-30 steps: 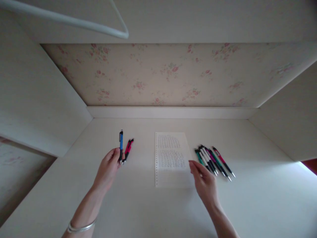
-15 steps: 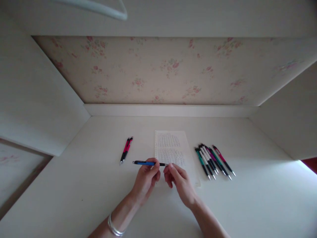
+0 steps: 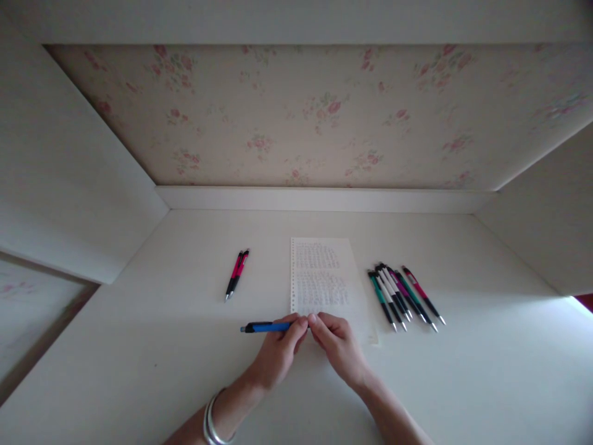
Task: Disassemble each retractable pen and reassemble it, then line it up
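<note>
My left hand (image 3: 277, 350) grips a blue pen (image 3: 265, 327) that lies level, its clip end pointing left. My right hand (image 3: 336, 346) meets it fingertip to fingertip and pinches the pen's right end. Both hands hover over the near edge of a sheet of written paper (image 3: 322, 278) lying on the white desk (image 3: 139, 358). Two pink-and-black pens (image 3: 236, 274) lie to the left of the sheet. Several pens in green, white, purple and pink (image 3: 404, 296) lie side by side to its right.
White side panels (image 3: 60, 185) close the desk in on the left and right, and a floral back wall (image 3: 301, 117) stands behind a low white ledge (image 3: 319, 199). A silver bangle (image 3: 210, 420) is on my left wrist.
My left hand carried the blue pen from beside the pink pens to the middle. My right hand left the row of pens on the right and took hold of the blue pen's end.
</note>
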Demonstrator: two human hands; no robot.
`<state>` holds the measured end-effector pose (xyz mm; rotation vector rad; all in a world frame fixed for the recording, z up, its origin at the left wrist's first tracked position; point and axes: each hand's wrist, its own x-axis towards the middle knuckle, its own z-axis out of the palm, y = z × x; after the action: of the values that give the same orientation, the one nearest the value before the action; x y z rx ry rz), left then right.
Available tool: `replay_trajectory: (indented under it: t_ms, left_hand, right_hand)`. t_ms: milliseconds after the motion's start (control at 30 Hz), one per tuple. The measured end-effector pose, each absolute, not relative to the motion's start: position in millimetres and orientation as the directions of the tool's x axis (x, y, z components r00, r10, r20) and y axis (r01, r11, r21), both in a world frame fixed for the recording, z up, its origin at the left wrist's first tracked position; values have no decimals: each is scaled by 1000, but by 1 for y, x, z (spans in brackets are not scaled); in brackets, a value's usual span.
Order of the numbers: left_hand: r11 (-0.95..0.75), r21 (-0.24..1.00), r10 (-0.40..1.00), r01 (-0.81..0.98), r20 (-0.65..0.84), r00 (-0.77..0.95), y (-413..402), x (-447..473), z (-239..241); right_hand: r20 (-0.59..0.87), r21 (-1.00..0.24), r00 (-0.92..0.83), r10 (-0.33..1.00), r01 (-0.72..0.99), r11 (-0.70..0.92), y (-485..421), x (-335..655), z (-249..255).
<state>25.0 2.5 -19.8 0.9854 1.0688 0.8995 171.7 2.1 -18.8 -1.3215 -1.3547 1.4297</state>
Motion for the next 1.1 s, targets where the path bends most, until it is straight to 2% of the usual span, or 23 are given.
replay_trajectory:
  t_ms: [167,300,533,667,867,967,1100]
  left_hand:
    - [396,907,912,-144,-372,170,5,31,-16]
    - [410,902,907,-137,-388,162,7,33,-20]
    - [427,898,898,-103,-408,168,8,30,-19]
    - [456,882,885,-124,-433,175,8,31,-13]
    - [476,863,878,-169,-454,153,10,32,-16]
    - [469,865,881,-179,-443,167,11,31,-20]
    - [466,872,881,-149,-441,172,11,31,-21]
  right_hand:
    - [-86,-968,-241,967,248,-25,4,177,-14]
    - [-10,-951,-276,961,300,76,5,180,-12]
    - [38,-937,-287,957,323,134,4,180,-9]
    - [43,-946,-237,970,303,116,5,180,-9]
    - [-52,-977,-212,976,213,-6,3,182,-13]
    - [-101,-965,-191,976,257,-50,3,184,-10]
    - [-92,-949,-215,972,315,-20,5,186,-8]
